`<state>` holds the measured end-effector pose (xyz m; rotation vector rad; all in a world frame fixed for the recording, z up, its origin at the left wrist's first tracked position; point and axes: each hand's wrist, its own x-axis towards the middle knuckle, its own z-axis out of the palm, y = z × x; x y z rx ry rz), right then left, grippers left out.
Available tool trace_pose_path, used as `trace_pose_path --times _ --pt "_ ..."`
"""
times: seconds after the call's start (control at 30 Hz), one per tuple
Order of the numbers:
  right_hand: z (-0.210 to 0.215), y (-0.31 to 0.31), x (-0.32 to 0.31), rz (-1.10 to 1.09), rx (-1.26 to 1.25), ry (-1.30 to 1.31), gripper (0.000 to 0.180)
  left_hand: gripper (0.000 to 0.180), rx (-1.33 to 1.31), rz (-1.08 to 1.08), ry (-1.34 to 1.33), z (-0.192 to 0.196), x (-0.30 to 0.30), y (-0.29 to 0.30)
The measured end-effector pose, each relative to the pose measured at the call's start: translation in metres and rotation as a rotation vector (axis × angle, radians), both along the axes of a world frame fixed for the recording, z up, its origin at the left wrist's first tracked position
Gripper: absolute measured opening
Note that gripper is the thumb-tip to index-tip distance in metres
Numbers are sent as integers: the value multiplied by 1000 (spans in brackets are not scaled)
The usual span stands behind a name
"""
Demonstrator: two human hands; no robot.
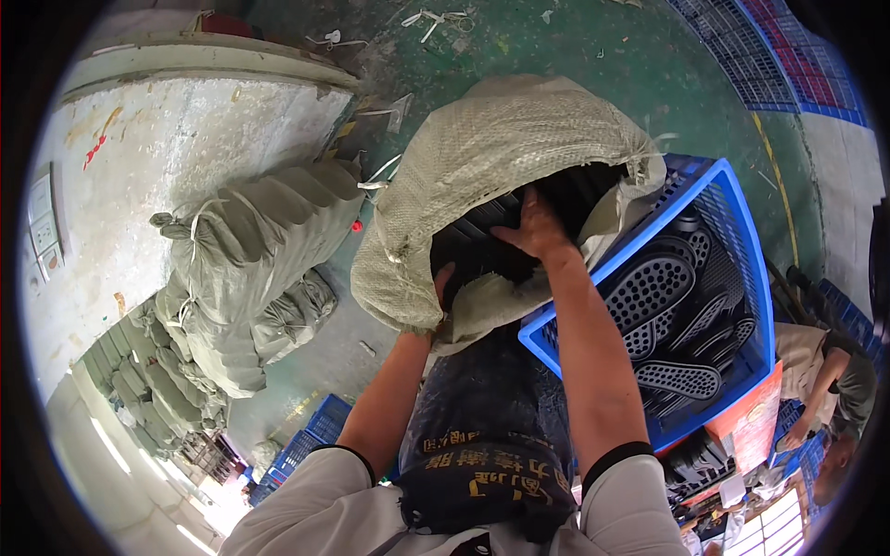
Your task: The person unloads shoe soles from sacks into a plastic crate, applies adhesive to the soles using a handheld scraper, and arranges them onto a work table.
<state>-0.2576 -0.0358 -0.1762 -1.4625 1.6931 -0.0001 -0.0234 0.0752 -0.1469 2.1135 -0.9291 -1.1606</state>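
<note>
A beige woven sack (519, 130) stands in front of me with its mouth turned toward me. Dark, ribbed pieces (473, 232) lie packed inside; shadow hides their exact kind. My right hand (538, 227) reaches into the mouth, fingers spread against these pieces. At the sack's left rim, my left hand (445, 283) is mostly covered by the fabric, with only a finger or thumb showing beside the dark pieces. Close to my right forearm, a blue plastic crate (742, 199) holds several black shoe soles (654, 283) with grey round studs.
Filled, tied sacks (250, 259) lean by the white wall (139, 139) on the left, more behind them. Blue crates (324, 422) stand at lower left, others (760, 56) at upper right. A person (834, 380) bends at far right. Scraps of string (434, 20) litter the green floor.
</note>
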Motion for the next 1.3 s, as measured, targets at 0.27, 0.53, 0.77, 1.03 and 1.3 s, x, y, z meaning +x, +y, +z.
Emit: trace_pose_path --times 0.27,0.53,0.77,1.03,1.3 --pt "16 -3 -4 135 118 -115 120 71 -15 166 217 -10 -15 2" --pt "11 6 -10 32 152 -125 117 105 658 138 -471 3 -29 -9" --pt "10 -7 -4 116 215 -71 118 97 220 120 -102 -19 -4 23" --pt "1 -14 -18 149 271 -156 118 90 565 4 -706 -19 -44 -6" --pt "4 -9 -16 131 140 -278 123 80 233 197 -253 -32 -20 12"
